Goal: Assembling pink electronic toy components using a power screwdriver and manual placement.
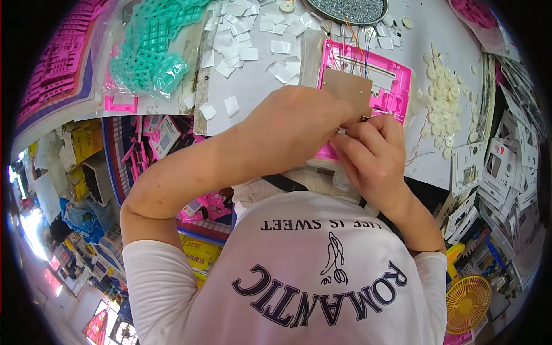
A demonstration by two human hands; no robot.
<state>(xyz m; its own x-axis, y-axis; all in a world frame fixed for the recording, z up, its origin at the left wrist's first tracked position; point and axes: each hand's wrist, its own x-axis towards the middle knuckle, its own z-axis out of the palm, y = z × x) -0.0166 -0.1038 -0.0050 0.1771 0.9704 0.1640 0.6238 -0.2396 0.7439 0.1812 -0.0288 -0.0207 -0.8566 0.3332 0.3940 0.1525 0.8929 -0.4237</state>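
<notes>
So the left hand (302, 112) was bent over the lower edge of a flat brown board (351, 87), fingers curled inward, and the right hand (374, 152) was right beside it, thumb and fingers bunched in a tight pinch near the same edge. What exactly they were pinching I honestly can't tell, since the knuckles covered most of it, though a tiny dark part (364, 119) showed at the board's lower edge. The board itself was matte and squarish with a few small holes, and it sat over a glossy pink plastic casing (406, 92), a shallow shell with raised walls and moulded ribs, set on the white tabletop (259, 81) in front of the person. Thin, bendy wires (357, 41) in several colours ran up past the board toward a round metal bowl (386, 10) heaped with shiny little metal bits (351, 7). Left of the casing was a messy scatter of smooth white squares (282, 46), and on the right a spread of cream-coloured discs (440, 118), round and kinda buttony. Further left, a crinkly clear bag (119, 87) held teal plastic pieces (152, 37) with gridded square openings. Stiff white panels (499, 164) with cut-outs were piled at far right, above a yellow fan (468, 305) with a round, ribbed grille.
</notes>
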